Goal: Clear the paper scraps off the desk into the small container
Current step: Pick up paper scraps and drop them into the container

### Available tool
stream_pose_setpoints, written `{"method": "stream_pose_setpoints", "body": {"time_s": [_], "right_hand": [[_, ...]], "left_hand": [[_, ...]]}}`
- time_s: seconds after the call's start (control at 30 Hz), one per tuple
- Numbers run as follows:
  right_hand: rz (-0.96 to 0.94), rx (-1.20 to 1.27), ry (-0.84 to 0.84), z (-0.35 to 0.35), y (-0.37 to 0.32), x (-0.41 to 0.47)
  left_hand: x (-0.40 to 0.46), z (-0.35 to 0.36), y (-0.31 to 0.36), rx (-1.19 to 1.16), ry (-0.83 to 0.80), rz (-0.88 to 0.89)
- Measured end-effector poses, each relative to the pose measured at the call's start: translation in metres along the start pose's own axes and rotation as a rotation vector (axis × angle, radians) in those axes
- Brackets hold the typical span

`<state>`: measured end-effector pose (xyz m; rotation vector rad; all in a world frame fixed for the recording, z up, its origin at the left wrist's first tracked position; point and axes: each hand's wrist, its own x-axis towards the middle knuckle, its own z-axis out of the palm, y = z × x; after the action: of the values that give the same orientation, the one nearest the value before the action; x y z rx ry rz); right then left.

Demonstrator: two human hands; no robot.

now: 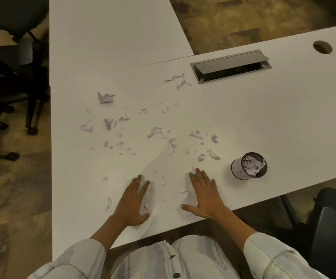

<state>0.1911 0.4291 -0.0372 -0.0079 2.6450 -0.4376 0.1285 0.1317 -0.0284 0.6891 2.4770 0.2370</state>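
Several torn paper scraps (155, 132) lie scattered over the white desk (263, 109), with a larger crumpled piece (105, 98) at the far left. A small dark round container (250, 166), full of crumpled scraps, stands on the desk to the right. My left hand (134, 200) lies flat on the desk with its fingers spread and holds nothing. My right hand (203, 193) also lies flat and spread, its palm edge against a small pile of scraps (189, 196). The container is just right of my right hand, apart from it.
An open metal cable tray (230, 66) is set into the desk at the back, and a round cable hole (322, 47) at the far right. Black office chairs stand at the left (12, 21) and lower right (332, 228). The desk's near edge runs just below my wrists.
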Motion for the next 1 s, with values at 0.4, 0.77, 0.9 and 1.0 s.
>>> {"method": "stream_pose_setpoints", "body": {"time_s": [0.4,0.77,0.9,1.0], "right_hand": [[-0.148,-0.156,0.106,0.013,-0.023,-0.004],[-0.077,0.045,0.166,-0.002,-0.015,0.017],[0.072,0.426,0.427,-0.042,-0.011,0.008],[0.164,0.669,0.632,-0.085,0.01,-0.004]], "left_hand": [[-0.004,0.008,0.037,0.204,0.051,-0.011],[0.009,-0.019,0.042,0.185,0.166,0.099],[0.02,-0.029,0.047,0.151,0.221,0.095],[0.029,-0.038,0.054,0.14,0.228,0.075]]}}
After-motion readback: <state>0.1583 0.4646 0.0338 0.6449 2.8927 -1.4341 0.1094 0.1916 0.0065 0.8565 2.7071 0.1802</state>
